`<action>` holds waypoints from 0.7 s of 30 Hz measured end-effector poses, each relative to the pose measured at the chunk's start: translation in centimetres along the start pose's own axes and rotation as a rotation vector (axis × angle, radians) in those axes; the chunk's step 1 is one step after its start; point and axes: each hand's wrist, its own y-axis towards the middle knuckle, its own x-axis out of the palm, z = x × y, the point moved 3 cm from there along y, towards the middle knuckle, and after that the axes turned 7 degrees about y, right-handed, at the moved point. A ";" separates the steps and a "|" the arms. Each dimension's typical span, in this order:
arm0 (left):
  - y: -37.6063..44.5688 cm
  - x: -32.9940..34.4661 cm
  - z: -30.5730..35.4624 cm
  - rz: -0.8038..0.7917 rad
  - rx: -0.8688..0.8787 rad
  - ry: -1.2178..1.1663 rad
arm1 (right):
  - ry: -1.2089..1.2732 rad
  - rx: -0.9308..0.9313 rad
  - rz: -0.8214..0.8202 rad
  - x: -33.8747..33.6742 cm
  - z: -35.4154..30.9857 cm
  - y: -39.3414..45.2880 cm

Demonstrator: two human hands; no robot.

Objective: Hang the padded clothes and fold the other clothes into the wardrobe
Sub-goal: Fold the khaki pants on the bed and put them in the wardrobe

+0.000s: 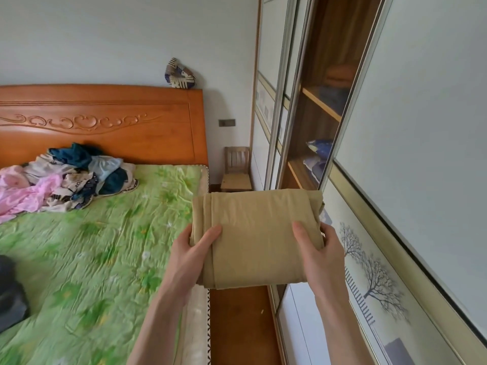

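Here, folded tan garment (257, 235) gripped at both sides, thumbs on top: left hand (193, 252), right hand (320, 252). Held above floor gap between bed (105, 246) and open wardrobe (320, 106). Unfolded clothes pile (67, 175) near headboard.

Pale, plain walls (105, 35) close the room at the far side. Against the far wall stands a bed (79, 259) with a carved orange-brown wooden headboard (105, 122), its top covered by a crumpled green floral sheet. A small patterned ornament (180, 74) sits on the headboard's right end. To the right of the headboard a dark switch plate (227, 123) is set in the wall, and below it a small wooden chair (236, 169) stands in the corner. Brown wooden floor (239, 325) runs along the bed's right side. Soft daylight fills the room evenly.
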 end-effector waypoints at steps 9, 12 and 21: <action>7.7 0.7 -0.1 0.026 -0.027 -0.003 | 0.007 0.006 -0.009 3.8 1.8 7.5; 10.8 1.5 0.0 0.025 -0.035 -0.007 | 0.005 0.005 -0.026 4.8 2.3 10.4; 22.4 4.5 3.8 0.017 -0.033 0.006 | 0.000 -0.054 -0.014 9.0 1.3 22.4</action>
